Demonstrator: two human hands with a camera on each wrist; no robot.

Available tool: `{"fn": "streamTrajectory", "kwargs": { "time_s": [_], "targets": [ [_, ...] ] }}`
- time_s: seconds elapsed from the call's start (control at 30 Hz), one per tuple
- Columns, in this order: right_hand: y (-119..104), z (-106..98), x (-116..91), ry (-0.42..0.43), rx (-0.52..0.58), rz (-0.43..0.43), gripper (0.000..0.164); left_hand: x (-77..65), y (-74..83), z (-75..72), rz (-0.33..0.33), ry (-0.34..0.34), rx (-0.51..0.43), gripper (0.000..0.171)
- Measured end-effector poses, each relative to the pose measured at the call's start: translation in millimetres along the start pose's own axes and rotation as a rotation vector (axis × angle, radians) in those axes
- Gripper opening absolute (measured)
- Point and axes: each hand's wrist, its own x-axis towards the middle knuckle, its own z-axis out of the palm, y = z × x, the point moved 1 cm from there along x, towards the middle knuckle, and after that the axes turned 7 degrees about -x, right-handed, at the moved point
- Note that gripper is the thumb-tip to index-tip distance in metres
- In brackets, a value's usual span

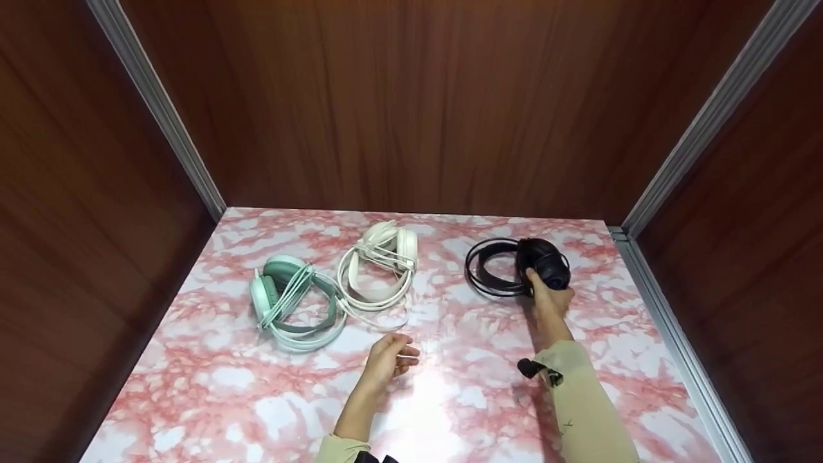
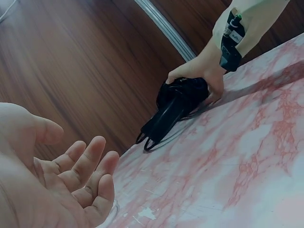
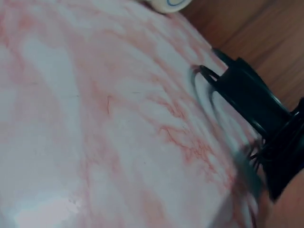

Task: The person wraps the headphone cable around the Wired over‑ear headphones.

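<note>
My right hand (image 1: 551, 301) grips the earcups of a pair of black headphones (image 1: 495, 283) at the right of the table, the headband pointing left. In the left wrist view the thumb and fingers of that hand lie round the black earcups (image 2: 183, 92). Over the table's middle, my left hand (image 1: 388, 361) hovers with loosely bent fingers and holds nothing. Beyond it lie white headphones (image 1: 406, 247) with their cable bundled round them. Left of these are mint-green headphones (image 1: 262, 299), likewise wrapped in cable. The right wrist view shows the black headband (image 3: 251, 99); most of the right hand is out of frame.
The table (image 1: 244, 399) has a red-and-white marbled top. Brown wood-grain panels (image 1: 398, 109) enclose its back and sides, with grey metal posts (image 1: 701, 122) at the corners. A metal rail (image 1: 681, 347) runs along the right edge.
</note>
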Motion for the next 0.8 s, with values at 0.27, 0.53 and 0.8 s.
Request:
{"fn": "streamTrajectory", "kwargs": {
  "time_s": [0.27, 0.53, 0.8],
  "targets": [
    [4.7, -3.4, -5.2, 0.006, -0.113, -0.126, 0.129, 3.2, -9.4, 0.1, -0.009, 0.003, 0.015, 0.024],
    [3.2, -5.4, -3.9, 0.014, -0.009, -0.157, 0.129, 1.6, -8.5, 4.5, -0.014, -0.001, -0.010, 0.021],
    [-8.4, -11.9, -7.8, 0.039, 0.097, -0.247, 0.112, 16.4, -11.6, 6.3, -0.005, 0.013, 0.034, 0.023]
  ]
}}
